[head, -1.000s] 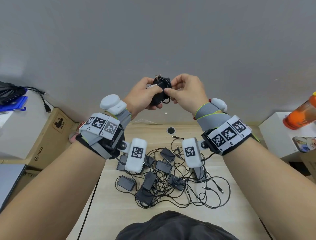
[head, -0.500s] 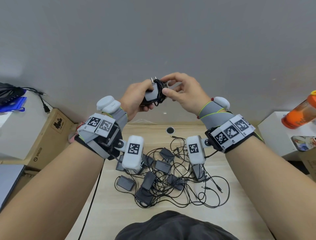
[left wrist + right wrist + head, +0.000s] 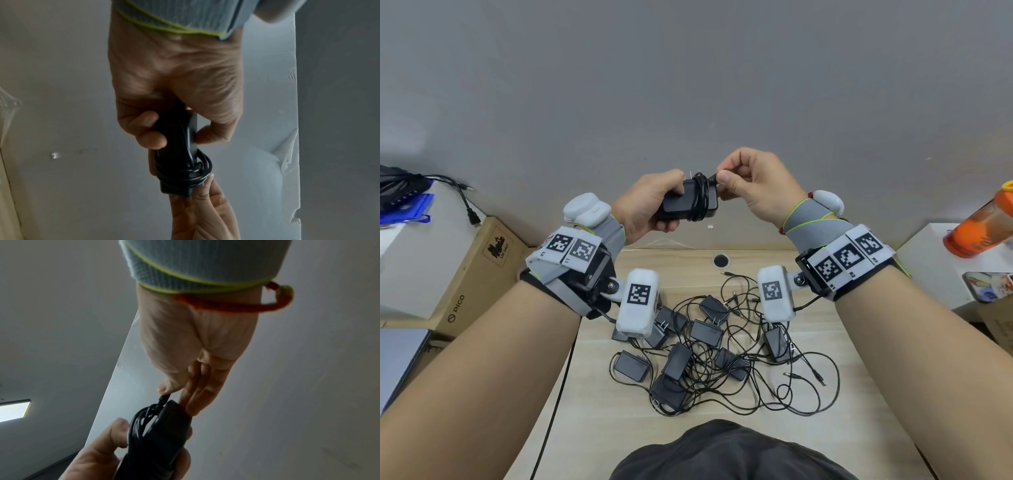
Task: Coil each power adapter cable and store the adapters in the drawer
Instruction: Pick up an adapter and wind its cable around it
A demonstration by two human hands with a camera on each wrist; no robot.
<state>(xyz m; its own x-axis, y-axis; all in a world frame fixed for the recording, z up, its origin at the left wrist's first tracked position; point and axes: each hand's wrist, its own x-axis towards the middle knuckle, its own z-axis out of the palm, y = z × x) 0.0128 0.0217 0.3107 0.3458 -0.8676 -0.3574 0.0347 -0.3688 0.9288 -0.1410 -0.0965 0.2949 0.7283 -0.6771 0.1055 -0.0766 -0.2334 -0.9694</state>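
Note:
I hold a black power adapter (image 3: 681, 202) (image 3: 176, 138) (image 3: 164, 431) up in front of the grey wall, its cable (image 3: 700, 197) (image 3: 185, 172) (image 3: 141, 421) wound several times around its body. My left hand (image 3: 650, 202) (image 3: 174, 91) grips the adapter's left end, fingers curled round it. My right hand (image 3: 753, 185) (image 3: 195, 353) pinches the cable's plug end (image 3: 713, 177) (image 3: 164, 398) between thumb and forefinger at the adapter's top right corner. Below, a tangled pile of several black adapters and cables (image 3: 709, 349) lies on the wooden table (image 3: 825, 428). No drawer is in view.
A cardboard box (image 3: 482, 274) and a white surface with a black cord (image 3: 462, 192) stand at left. At right an orange bottle (image 3: 983, 226) sits on a white box (image 3: 928, 260). A round cable hole (image 3: 721, 261) marks the table's far edge.
The adapter has turned so its dark broad face lies sideways. My right hand shifted from wrapping to pinching the plug end at the top of the coil.

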